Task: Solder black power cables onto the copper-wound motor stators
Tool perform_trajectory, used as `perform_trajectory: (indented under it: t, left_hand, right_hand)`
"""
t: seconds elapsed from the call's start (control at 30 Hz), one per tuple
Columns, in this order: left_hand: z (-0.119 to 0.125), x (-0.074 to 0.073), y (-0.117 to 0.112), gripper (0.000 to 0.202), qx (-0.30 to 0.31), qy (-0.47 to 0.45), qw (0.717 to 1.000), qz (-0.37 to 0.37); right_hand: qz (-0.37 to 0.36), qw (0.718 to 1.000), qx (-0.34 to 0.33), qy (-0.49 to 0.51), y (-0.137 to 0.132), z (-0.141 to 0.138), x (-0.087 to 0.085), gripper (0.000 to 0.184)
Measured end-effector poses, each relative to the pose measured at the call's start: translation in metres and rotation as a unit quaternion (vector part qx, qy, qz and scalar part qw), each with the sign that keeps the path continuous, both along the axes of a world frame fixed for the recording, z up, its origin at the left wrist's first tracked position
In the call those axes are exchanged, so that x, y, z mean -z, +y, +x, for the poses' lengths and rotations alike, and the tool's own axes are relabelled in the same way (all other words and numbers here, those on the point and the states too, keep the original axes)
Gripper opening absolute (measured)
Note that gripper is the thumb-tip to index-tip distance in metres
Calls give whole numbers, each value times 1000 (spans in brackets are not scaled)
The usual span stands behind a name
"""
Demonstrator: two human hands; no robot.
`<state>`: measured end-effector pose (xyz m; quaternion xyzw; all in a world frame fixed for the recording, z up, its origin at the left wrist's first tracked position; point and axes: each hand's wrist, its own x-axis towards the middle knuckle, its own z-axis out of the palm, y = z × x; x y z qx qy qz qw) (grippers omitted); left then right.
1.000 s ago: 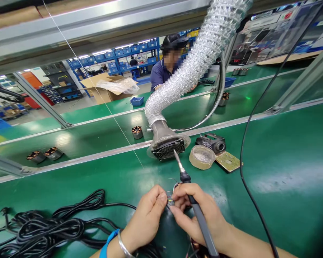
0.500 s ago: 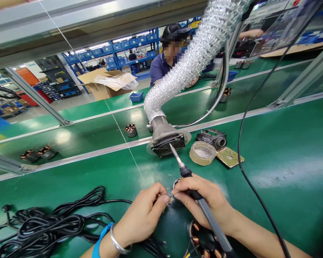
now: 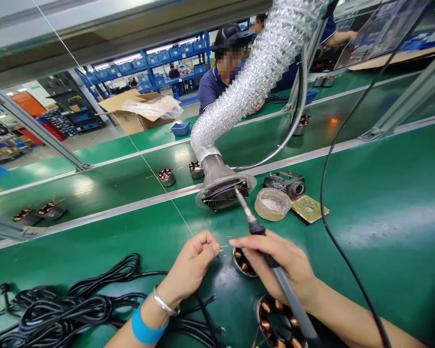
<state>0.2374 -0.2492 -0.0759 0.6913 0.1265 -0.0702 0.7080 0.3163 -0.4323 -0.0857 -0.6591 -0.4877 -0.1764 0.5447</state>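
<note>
My left hand (image 3: 197, 258) is closed in a pinch on the stripped end of a cable, whose thin coloured wires (image 3: 220, 251) poke out past the fingertips. In my right hand (image 3: 288, 266) is a soldering iron (image 3: 290, 295), its metal tip pointing up and away in front of the fan. Partly behind my right fingers sits a stator with copper windings (image 3: 243, 265). A second, larger-looking copper-wound stator (image 3: 265, 316) lies nearer to me under the iron's handle. Coiled black power cables (image 3: 63, 314) are heaped at the left, several loose ends reaching below my left wrist.
A fume-extraction fan (image 3: 224, 195) hangs on a silver flexible duct (image 3: 246, 82). Beside it are a soldering iron stand (image 3: 284, 183), a round solder-wire roll or dish (image 3: 272, 204) and a sponge plate (image 3: 310, 209). More stators (image 3: 166, 177) stand on the line behind. A co-worker (image 3: 217, 82) sits opposite.
My hands have moved apart; my right fingers have opened a little away from the wire ends while still holding the iron. More of the stator behind them now shows.
</note>
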Motion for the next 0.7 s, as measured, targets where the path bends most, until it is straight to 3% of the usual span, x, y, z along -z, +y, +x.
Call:
perform_trajectory:
  t: [0.17,0.43,0.7]
  left_hand:
    - [18,6,4,33,-8,-6,998,55]
    - [23,12,6,31,7,-14,996,83]
    - [24,12,6,32,21,-23,996,88]
  right_hand:
    - [4,996,54,72,-23,0,-7,48]
    - [-3,987,114,110,-30,6,-12,16]
    - [1,983,120,138,-26,9,-4,11]
